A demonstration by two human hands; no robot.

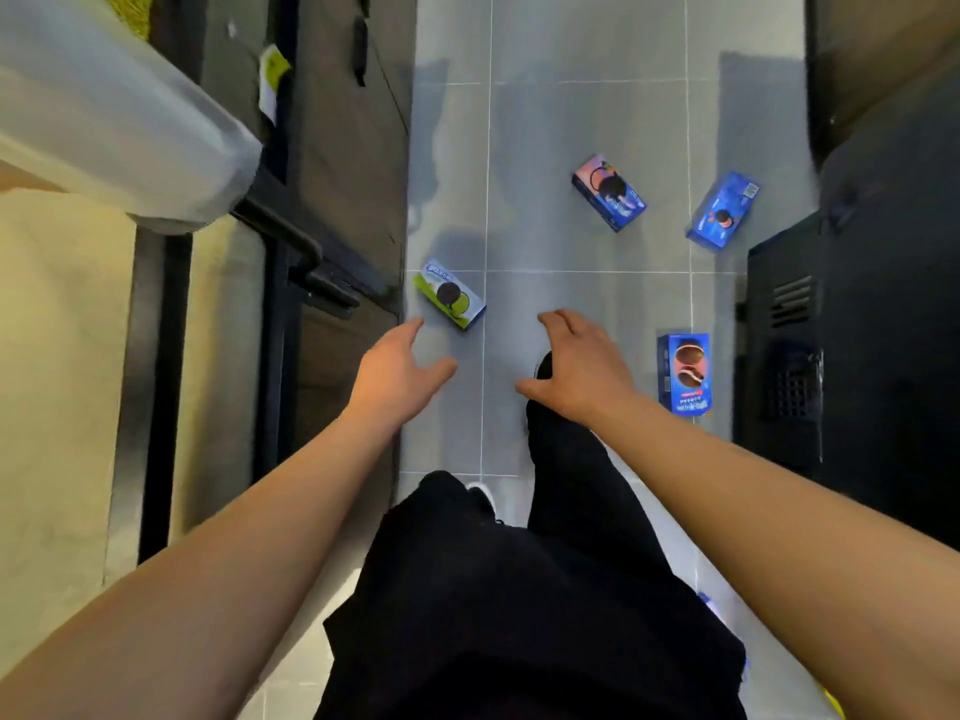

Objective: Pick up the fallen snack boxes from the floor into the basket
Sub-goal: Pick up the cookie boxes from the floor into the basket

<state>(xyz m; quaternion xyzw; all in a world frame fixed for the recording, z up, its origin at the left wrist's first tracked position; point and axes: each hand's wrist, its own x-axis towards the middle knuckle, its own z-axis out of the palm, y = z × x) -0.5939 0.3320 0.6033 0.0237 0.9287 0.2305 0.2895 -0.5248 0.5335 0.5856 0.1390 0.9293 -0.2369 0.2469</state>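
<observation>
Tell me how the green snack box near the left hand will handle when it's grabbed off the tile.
The green snack box looks like stiff printed cardboard, so it should hold its shape. Lying flat, it probably won't roll or tip. On the glossy floor tiles it may slide if nudged.

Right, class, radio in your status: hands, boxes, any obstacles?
Left hand and right hand open, empty. Four snack boxes on floor; green box nearest left hand. Basket not in view. Nothing blocking.
</observation>
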